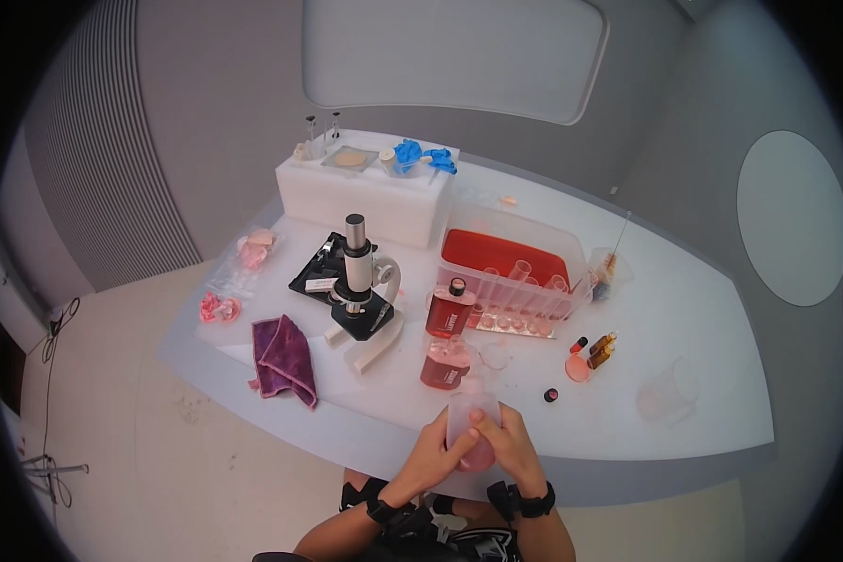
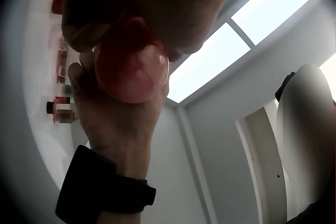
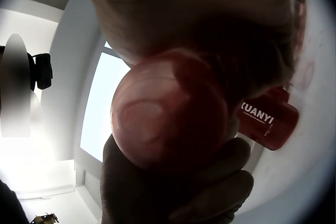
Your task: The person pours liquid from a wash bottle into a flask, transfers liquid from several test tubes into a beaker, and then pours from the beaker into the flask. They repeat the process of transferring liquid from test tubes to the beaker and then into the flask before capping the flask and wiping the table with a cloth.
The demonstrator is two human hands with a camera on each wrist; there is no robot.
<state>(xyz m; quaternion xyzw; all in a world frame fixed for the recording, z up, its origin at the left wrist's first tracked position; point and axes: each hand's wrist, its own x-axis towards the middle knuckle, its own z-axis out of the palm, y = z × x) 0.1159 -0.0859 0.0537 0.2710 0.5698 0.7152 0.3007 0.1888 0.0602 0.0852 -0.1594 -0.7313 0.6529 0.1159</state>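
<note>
Both hands hold a translucent bottle (image 1: 468,426) with pinkish-red contents at the table's front edge. My left hand (image 1: 433,454) grips it from the left and my right hand (image 1: 515,445) from the right, the thumbs lying across its near side. The rounded pink base (image 2: 131,71) faces the camera in the left wrist view, fingers wrapped about it. A red bottle with a label (image 3: 268,121) stands beyond the fingers in the right wrist view. Two labelled bottles, one capped red (image 1: 451,309) and one paler on top (image 1: 445,363), stand just past the hands.
A microscope (image 1: 358,272) and a purple cloth (image 1: 284,361) are to the left. Behind the bottles sit a plastic bin (image 1: 562,248) with red contents and a rack of tubes (image 1: 515,323). Small brown vials (image 1: 602,351) and a clear beaker (image 1: 667,391) are at the right.
</note>
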